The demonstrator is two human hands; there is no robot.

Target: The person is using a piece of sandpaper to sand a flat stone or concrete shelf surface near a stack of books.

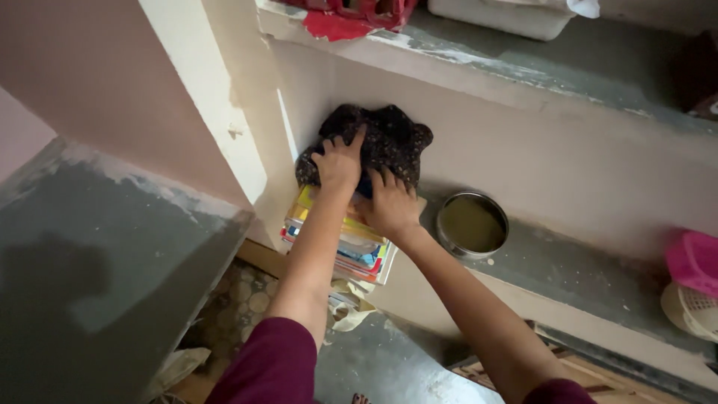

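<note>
Grey stone shelf (568, 277) runs along the pale wall, paint worn at its front edge; a second shelf (523, 67) above, a lower grey surface (90, 247) at left. Room looks like a plain storage corner.

On the shelf, at the corner: stack of books (359, 251), bright covers, overhanging the edge slightly. On top of the stack, a dark patterned cloth (389, 138), bunched against the wall.

Left hand (338, 161) lies flat on the cloth, fingers spread, pressing rather than gripping. Right hand (390, 206) is at the cloth's lower edge where it meets the books, fingers curled in; cannot tell whether it has hold of the fabric.

Step in hand, as I judge it: settling or gathering the cloth on the stack. Any lift would call for a firm two-handed grip without nudging the books off the edge.

Round steel tin (473, 224) just beside, open. Pink basket (692, 262) far right.
</note>
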